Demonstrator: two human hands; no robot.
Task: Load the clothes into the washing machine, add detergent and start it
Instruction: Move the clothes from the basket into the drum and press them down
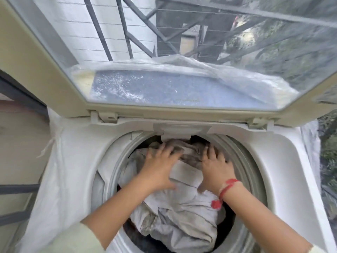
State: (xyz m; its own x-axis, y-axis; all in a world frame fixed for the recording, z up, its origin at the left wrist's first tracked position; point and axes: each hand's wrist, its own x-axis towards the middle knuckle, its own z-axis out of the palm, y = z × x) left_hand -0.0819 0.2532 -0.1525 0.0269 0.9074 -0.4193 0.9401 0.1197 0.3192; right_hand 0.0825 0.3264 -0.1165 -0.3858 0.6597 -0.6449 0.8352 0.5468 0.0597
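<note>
Pressing the load down is judged to be the step in hand. The clothes are heaped in the drum of the washer, in the lower middle of the frame, and the heap reaches close to the rim. The left hand and the right hand are laid side by side on the far part of the heap, just above centre. Both are spread flat and pressed on the cloth, and nothing is gripped by either, though some blur is noted at their tips. A red thread is worn at the right wrist. The lid is stood up across the upper half of the frame. The pale, crumpled cloth is judged soft, light and springy, so it is likely to rise again once released. It is best pushed with broad flat pressure or taken by a bunched fold. No detergent is seen, so that step and the start are judged not yet done.
</note>
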